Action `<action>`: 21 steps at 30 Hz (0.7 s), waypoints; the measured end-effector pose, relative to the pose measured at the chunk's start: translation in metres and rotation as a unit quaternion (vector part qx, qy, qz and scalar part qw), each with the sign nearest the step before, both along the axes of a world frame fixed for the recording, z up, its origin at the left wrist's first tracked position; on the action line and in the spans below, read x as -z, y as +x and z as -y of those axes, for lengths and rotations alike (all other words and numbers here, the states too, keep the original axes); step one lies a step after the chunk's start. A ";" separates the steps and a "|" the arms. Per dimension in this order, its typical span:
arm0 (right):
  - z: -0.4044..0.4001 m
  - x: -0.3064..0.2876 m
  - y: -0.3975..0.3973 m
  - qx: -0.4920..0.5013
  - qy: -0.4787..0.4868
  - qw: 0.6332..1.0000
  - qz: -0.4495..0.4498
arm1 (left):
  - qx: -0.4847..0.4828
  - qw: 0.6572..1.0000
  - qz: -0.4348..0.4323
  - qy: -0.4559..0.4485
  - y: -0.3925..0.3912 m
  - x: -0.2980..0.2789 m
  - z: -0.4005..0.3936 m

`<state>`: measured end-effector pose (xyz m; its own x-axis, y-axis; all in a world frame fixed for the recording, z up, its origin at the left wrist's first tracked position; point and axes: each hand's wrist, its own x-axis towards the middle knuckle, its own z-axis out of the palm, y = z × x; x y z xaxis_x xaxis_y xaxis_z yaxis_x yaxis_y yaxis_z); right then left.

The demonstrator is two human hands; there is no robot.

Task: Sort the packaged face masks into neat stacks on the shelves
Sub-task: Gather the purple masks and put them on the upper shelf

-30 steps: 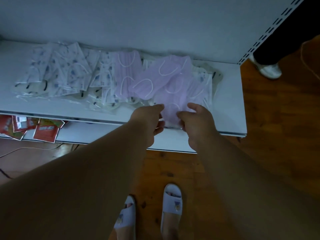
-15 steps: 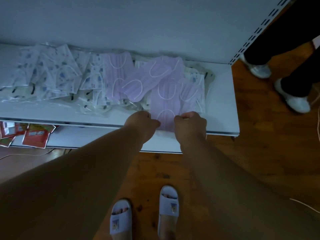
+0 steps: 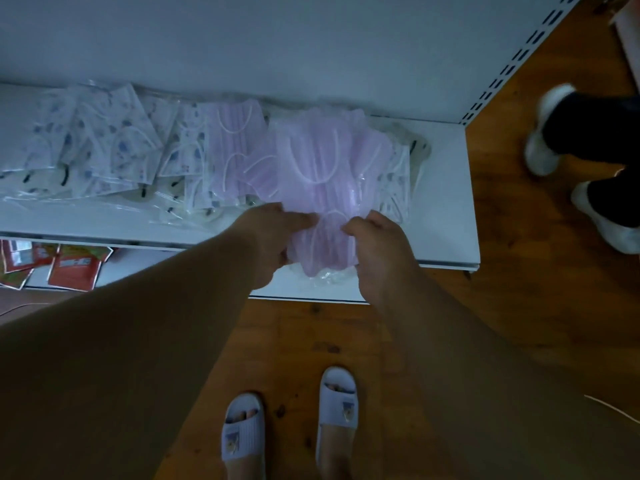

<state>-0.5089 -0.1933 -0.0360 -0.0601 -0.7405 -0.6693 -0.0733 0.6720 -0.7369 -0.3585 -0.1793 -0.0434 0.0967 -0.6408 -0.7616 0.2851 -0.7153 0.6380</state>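
Left hand: the left hand (image 3: 273,233) held the left edge of a purple mask pack (image 3: 323,202), fingers curled round it.
Right hand: the right hand (image 3: 377,244) pinched the right edge of the same pack.
Purple pack: it lay at the front of the white shelf (image 3: 446,209), at about 12 o'clock from the hands, with its near end bunched up between them.
Other purple packs: more purple packs (image 3: 232,150) lay just beside it, at 10 o'clock.
Patterned packs: white packs with blue spots (image 3: 104,140) were spread in a messy pile at 9 o'clock on the shelf.
Red packets: red packets (image 3: 72,268) sat on the lower shelf, at 8 o'clock.
Feet: two white slippers (image 3: 242,431) stood on the wood floor (image 3: 519,306) at 6 o'clock.
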 end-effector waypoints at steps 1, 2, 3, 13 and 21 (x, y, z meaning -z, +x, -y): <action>0.002 -0.003 0.005 -0.036 -0.009 0.999 -0.026 | -0.005 1.000 0.008 0.002 0.003 0.000 0.001; 0.005 -0.004 0.010 -0.069 -0.036 0.995 -0.062 | -0.018 1.000 0.024 0.000 0.007 0.000 0.002; 0.008 -0.002 0.014 -0.100 -0.078 0.987 -0.103 | -0.033 0.998 0.047 0.002 0.011 0.000 0.003; 0.036 0.046 0.009 -0.466 -0.299 0.708 -0.438 | -0.055 0.992 0.117 0.009 0.032 0.015 -0.012; 0.031 0.045 0.002 -0.339 -0.322 0.783 -0.411 | -0.073 0.965 0.250 0.002 0.042 0.012 -0.018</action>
